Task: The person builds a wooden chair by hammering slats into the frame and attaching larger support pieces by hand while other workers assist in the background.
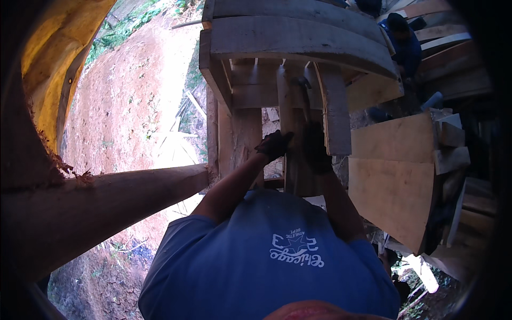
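My right hand (316, 152), in a dark glove, grips a claw hammer (305, 101) by its handle. The hammer's head points away from me, over the wooden crate-like frame (250, 90). A narrow upright wooden strip (286, 101) runs down the middle of that frame, left of the hammer. Also dark-gloved, my left hand (274, 145) is closed at the strip's left edge, with its fingertips lapping onto the wood. Shadow hides whether a nail is between those fingers. A rough-edged plank (333, 106) stands just right of the hammer.
Curved boards (298, 34) cross the frame's far side. A thick beam (122, 200) reaches in from the left, below a yellow sheet (58, 58). Wide panels (392, 170) and stacked lumber (453, 74) lie to the right. Another person (402, 45) is at far right. Bare soil (122, 117) slopes beyond.
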The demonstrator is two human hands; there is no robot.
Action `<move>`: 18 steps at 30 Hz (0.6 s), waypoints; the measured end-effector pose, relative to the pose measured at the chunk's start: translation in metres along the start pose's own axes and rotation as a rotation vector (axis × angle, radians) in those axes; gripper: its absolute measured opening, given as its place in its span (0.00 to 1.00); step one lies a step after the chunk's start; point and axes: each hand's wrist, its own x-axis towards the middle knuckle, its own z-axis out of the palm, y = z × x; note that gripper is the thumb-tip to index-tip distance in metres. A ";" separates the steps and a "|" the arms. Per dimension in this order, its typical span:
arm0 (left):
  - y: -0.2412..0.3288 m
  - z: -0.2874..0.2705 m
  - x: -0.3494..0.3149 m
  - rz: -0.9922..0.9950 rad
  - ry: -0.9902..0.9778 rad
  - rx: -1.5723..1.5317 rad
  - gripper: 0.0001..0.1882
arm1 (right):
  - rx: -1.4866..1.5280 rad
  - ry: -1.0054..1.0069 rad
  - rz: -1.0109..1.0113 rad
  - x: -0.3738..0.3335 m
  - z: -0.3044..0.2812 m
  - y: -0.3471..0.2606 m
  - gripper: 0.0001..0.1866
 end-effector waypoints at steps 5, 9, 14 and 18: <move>-0.007 0.003 -0.002 0.121 0.069 0.132 0.36 | -0.120 0.218 -0.100 0.014 -0.018 0.025 0.25; -0.001 0.009 0.001 -0.077 0.098 0.002 0.32 | 0.470 0.040 0.086 0.014 -0.030 0.004 0.23; 0.018 -0.006 -0.004 0.147 0.006 0.221 0.40 | 0.916 -0.483 0.229 0.019 0.004 -0.005 0.25; -0.022 0.020 0.008 0.050 0.116 0.097 0.42 | 1.046 -0.434 0.216 0.036 -0.060 0.010 0.25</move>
